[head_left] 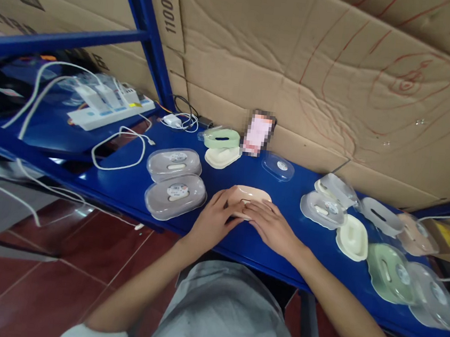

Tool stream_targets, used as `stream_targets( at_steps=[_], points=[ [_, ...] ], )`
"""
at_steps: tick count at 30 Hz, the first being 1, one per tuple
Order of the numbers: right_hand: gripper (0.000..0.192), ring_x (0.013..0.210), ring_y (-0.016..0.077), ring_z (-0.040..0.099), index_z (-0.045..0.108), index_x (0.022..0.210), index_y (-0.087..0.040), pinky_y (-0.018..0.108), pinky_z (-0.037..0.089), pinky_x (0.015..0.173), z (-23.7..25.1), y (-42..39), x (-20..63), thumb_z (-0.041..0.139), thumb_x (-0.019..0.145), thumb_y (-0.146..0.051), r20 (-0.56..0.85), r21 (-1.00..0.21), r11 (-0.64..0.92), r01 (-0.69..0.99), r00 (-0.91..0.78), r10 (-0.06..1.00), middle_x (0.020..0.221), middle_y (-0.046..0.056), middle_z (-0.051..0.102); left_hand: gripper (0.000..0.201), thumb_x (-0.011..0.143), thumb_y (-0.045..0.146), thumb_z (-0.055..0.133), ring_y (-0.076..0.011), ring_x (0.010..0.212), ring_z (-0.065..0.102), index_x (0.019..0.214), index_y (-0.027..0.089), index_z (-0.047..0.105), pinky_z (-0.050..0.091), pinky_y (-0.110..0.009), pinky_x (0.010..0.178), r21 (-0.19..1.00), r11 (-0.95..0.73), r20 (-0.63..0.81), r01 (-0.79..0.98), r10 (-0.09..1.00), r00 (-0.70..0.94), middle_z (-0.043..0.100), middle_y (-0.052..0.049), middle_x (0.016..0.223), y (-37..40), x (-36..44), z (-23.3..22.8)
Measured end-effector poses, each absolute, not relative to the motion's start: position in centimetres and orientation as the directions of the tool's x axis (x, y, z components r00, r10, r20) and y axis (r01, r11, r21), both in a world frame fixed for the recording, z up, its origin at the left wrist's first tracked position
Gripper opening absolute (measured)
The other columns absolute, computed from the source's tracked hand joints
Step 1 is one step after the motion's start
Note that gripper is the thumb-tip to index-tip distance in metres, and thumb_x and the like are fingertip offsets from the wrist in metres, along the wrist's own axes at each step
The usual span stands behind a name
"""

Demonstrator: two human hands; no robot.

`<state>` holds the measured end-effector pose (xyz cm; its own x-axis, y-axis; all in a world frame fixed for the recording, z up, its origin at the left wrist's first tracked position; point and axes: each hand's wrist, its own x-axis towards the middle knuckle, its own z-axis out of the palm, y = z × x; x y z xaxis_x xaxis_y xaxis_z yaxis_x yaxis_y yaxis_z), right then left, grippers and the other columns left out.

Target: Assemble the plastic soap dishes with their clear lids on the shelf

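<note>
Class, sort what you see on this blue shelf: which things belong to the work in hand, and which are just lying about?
In hand:
left hand
right hand
pink soap dish

Lying about:
power strip
white cable
two clear-lidded dishes
green dish
loose dish parts

2 clear-lidded boxes [176, 182] left; power strip [110, 111], white cable [120, 149] behind; green box [222, 138].

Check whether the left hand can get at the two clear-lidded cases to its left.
Probably yes: the left hand rests on the pink case, and only bare blue shelf lies between it and the clear-lidded cases.
</note>
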<state>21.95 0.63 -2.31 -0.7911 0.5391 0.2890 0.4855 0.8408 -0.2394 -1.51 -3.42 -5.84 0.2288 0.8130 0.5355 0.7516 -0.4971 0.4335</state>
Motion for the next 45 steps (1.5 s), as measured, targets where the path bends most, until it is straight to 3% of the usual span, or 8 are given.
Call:
stream_targets(
  at_steps=[6, 15, 22, 28, 32, 37, 42, 45],
  points=[
    [0.045, 0.141, 0.0216, 0.063, 0.062, 0.152, -0.03, 0.046, 0.05, 0.12, 0.2, 4.9, 21.0, 0.041, 0.112, -0.024, 0.296, -0.25, 0.861, 0.444, -0.811, 0.504, 0.147, 0.004, 0.071, 0.035, 0.097, 0.026, 0.075, -0.0381, 0.144, 0.056, 0.132, 0.026, 0.072, 0.05, -0.062, 0.117, 0.386, -0.465, 0.507, 0.797, 0.829, 0.238, 0.055, -0.014, 0.162, -3.7, -1.3, -5.2],
    [0.06, 0.148, 0.0276, 0.056, 0.063, 0.149, -0.015, 0.052, 0.046, 0.121, -0.6, 18.3, 9.5, 0.045, 0.094, 0.002, 0.208, -0.135, 0.867, 0.48, -0.841, 0.499, 0.158, 0.017, 0.06, 0.03, 0.098, 0.035, 0.075, -0.0361, 0.14, 0.056, 0.125, 0.02, 0.073, 0.055, -0.059, 0.115, 0.408, -0.548, 0.553, 0.73, 0.785, 0.28, 0.059, -0.017, 0.154, -3.7, -1.4, -5.0],
    [0.04, 0.126, 0.026, 0.068, 0.067, 0.143, -0.018, 0.042, 0.053, 0.107, -1.1, 17.2, 10.1, 0.05, 0.107, -0.019, 0.193, -0.109, 0.889, 0.444, -0.868, 0.457, 0.141, 0.014, 0.072, 0.029, 0.095, 0.033, 0.078, -0.0354, 0.136, 0.056, 0.122, 0.024, 0.074, 0.054, -0.058, 0.114, 0.437, -0.573, 0.517, 0.693, 0.791, 0.327, 0.064, -0.012, 0.147, -3.9, -1.4, -4.8],
    [0.052, 0.149, 0.0332, 0.048, 0.052, 0.157, -0.011, 0.053, 0.039, 0.12, 0.7, 18.7, 8.7, 0.04, 0.106, -0.012, 0.271, -0.051, 0.865, 0.499, -0.827, 0.493, 0.161, 0.019, 0.054, 0.034, 0.097, 0.034, 0.078, -0.0335, 0.137, 0.055, 0.129, 0.025, 0.072, 0.052, -0.055, 0.117, 0.446, -0.586, 0.502, 0.676, 0.79, 0.353, 0.062, -0.01, 0.148, -3.9, -1.4, -4.6],
    [0.058, 0.156, 0.0354, 0.04, 0.049, 0.157, -0.007, 0.056, 0.028, 0.127, 1.7, 21.7, 5.3, 0.05, 0.099, -0.004, 0.238, -0.027, 0.864, 0.503, -0.836, 0.494, 0.168, 0.024, 0.045, 0.037, 0.098, 0.035, 0.077, -0.0339, 0.14, 0.055, 0.132, 0.025, 0.07, 0.053, -0.054, 0.116, 0.441, -0.583, 0.498, 0.683, 0.792, 0.354, 0.061, -0.011, 0.149, -4.0, -1.5, -4.6],
    [0.047, 0.135, 0.0354, 0.058, 0.062, 0.147, -0.011, 0.054, 0.034, 0.119, 2.4, 23.7, 3.6, 0.066, 0.102, -0.024, 0.166, -0.035, 0.869, 0.494, -0.854, 0.492, 0.14, 0.022, 0.067, 0.039, 0.098, 0.036, 0.078, -0.0352, 0.139, 0.055, 0.133, 0.023, 0.069, 0.054, -0.056, 0.114, 0.43, -0.583, 0.502, 0.689, 0.789, 0.355, 0.062, -0.013, 0.149, -4.0, -1.6, -4.8],
    [0.047, 0.141, 0.034, 0.05, 0.066, 0.139, -0.015, 0.052, 0.031, 0.121, 1.7, 22.7, 4.6, 0.072, 0.1, -0.041, 0.162, -0.076, 0.88, 0.468, -0.865, 0.474, 0.147, 0.019, 0.058, 0.034, 0.097, 0.035, 0.079, -0.0353, 0.139, 0.055, 0.127, 0.022, 0.071, 0.053, -0.057, 0.116, 0.439, -0.584, 0.497, 0.682, 0.791, 0.357, 0.062, -0.013, 0.148, -3.8, -1.5, -4.9],
    [0.056, 0.138, 0.0331, 0.055, 0.061, 0.145, -0.017, 0.05, 0.042, 0.114, 1.4, 22.2, 4.7, 0.078, 0.096, -0.04, 0.151, -0.118, 0.882, 0.456, -0.87, 0.47, 0.15, 0.017, 0.059, 0.035, 0.096, 0.034, 0.079, -0.0351, 0.139, 0.055, 0.129, 0.024, 0.07, 0.053, -0.057, 0.116, 0.443, -0.586, 0.493, 0.678, 0.791, 0.362, 0.061, -0.012, 0.149, -3.7, -1.5, -4.8]
  ],
)
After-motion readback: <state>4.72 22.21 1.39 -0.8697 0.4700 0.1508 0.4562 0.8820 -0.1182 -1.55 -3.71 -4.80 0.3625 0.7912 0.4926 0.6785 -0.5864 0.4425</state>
